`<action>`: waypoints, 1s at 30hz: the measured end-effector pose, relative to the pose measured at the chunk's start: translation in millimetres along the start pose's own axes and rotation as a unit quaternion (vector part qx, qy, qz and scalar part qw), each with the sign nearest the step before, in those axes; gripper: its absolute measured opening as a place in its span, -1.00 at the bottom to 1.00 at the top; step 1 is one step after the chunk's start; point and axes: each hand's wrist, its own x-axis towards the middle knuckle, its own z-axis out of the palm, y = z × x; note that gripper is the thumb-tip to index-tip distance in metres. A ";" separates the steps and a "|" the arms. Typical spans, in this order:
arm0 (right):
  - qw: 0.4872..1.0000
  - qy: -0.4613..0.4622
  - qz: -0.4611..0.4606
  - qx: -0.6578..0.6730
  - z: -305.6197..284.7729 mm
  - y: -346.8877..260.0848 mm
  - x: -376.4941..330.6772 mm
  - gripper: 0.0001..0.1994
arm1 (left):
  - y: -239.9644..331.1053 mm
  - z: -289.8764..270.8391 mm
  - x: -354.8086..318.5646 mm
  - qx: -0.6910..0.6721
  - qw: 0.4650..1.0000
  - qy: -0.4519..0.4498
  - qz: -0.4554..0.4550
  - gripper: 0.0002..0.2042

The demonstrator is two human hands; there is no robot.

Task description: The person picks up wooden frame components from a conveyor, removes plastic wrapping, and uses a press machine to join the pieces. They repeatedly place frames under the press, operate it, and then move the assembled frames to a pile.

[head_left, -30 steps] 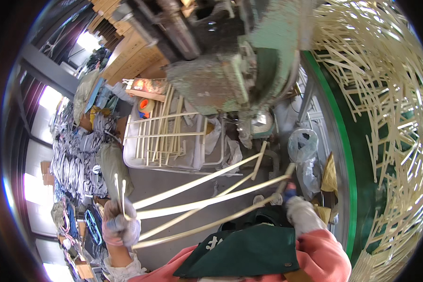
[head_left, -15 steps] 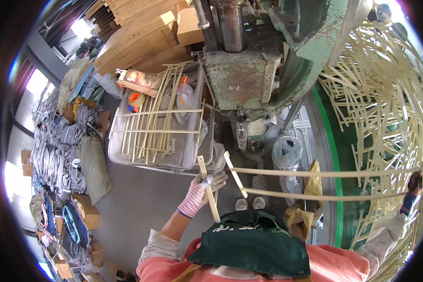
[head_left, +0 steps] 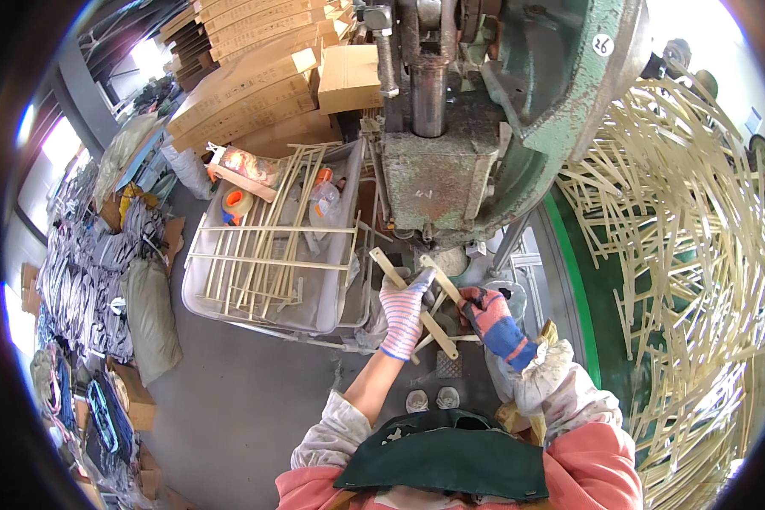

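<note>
My left hand, in a white glove with pink stripes, is closed round a flat cream strip with a hole near its end. My right hand, in a red and blue glove, grips another pale strip, whose holed end points up and left. The two hands are close together under the head of a green press. Thinner pale pieces cross behind and below the strips; how they join is hidden by my fingers.
Left of the press stands a white plastic bin with a slatted strip frame and a tape roll. Long pale strips are heaped at the right. Cardboard boxes are stacked behind; a plastic bag hangs near my right hand.
My right hand has come in from the far right to beside my left hand. My left hand has moved right and up with its strip. The view has shifted slightly.
</note>
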 end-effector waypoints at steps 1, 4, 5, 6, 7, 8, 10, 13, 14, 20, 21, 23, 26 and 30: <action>0.999 -0.012 -0.025 0.023 1.2 2.5 6.0 -0.84 | -1.8 1.0 5.5 0.009 1.000 -0.012 0.007 -0.73; 0.999 0.003 -0.022 0.027 4.4 11.5 16.8 -0.86 | -8.7 -0.1 16.1 0.019 0.999 -0.029 0.009 -0.80; 0.999 -0.009 -0.013 0.040 4.6 15.8 18.7 -0.86 | -10.9 -0.9 18.3 0.025 0.999 -0.035 0.006 -0.78; 0.999 -0.004 -0.004 0.042 2.8 21.2 20.3 -0.85 | -13.4 -1.4 19.9 0.036 0.999 -0.023 0.012 -0.77; 0.997 -0.024 -0.001 0.074 -0.5 27.7 23.2 -0.85 | -15.3 -2.3 21.1 0.042 0.999 -0.013 0.010 -0.75; 0.997 -0.047 -0.003 0.060 -5.9 35.0 28.6 -0.84 | -17.0 -2.8 22.2 0.044 0.999 -0.004 0.013 -0.75; 0.991 -0.074 -0.097 -0.051 -23.5 52.5 50.8 -0.84 | -19.8 -4.4 24.0 0.043 0.999 0.007 0.000 -0.73; 0.990 -0.101 -0.050 -0.084 -59.4 85.1 115.6 -0.87 | -23.8 -8.1 27.4 0.080 0.997 -0.003 0.007 -0.64; 0.942 -0.013 -0.139 -0.305 -59.7 98.1 149.3 -0.86 | -24.4 -9.8 28.7 0.075 0.996 0.013 -0.050 -0.64; 0.857 -0.005 -0.199 -0.476 -50.7 164.2 272.7 -0.87 | -21.1 -22.0 35.1 0.083 0.992 -0.044 -0.079 -0.66; 0.862 -0.017 -0.186 -0.472 -48.1 167.6 278.8 -0.86 | -18.9 -25.0 32.6 0.098 0.990 -0.043 -0.096 -0.67; 0.868 -0.030 -0.170 -0.465 -46.3 167.1 280.0 -0.86 | -12.4 -30.8 27.5 0.125 0.984 -0.078 -0.099 -0.75; 0.878 -0.043 -0.163 -0.447 -48.3 152.6 271.6 -0.85 | 1.0 -39.8 13.7 0.065 0.984 -0.119 -0.119 -0.75; 0.902 -0.053 -0.159 -0.398 -51.0 127.6 251.5 -0.83 | 20.0 -48.6 -4.0 0.102 0.970 -0.188 -0.119 -0.69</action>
